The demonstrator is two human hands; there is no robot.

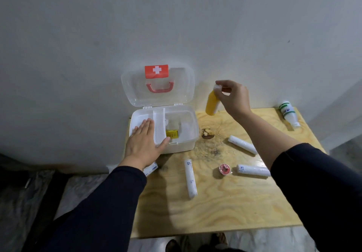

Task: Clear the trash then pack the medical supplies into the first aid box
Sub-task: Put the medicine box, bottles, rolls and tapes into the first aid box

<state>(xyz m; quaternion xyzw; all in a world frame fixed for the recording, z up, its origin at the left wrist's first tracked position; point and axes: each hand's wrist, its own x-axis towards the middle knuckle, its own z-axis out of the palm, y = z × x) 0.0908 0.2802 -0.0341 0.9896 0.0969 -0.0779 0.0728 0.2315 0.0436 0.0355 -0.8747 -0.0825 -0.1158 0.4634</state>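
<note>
Left hand (144, 141) spread flat steadies the first aid box (188, 134); right hand (234, 97), pinching the yellow bottle (212, 103) by its cap, should lower it gently into the open compartment.

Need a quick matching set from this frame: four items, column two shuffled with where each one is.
Column 1:
1. yellow bottle
2. small yellow box
3. red tape roll
4. green-and-white bottle

Column 2:
A. lying at the table's far right corner
B. inside the first aid box
C. held in the right hand
D. on the table between two bandage rolls

Pairs: 1-C, 2-B, 3-D, 4-A
</note>
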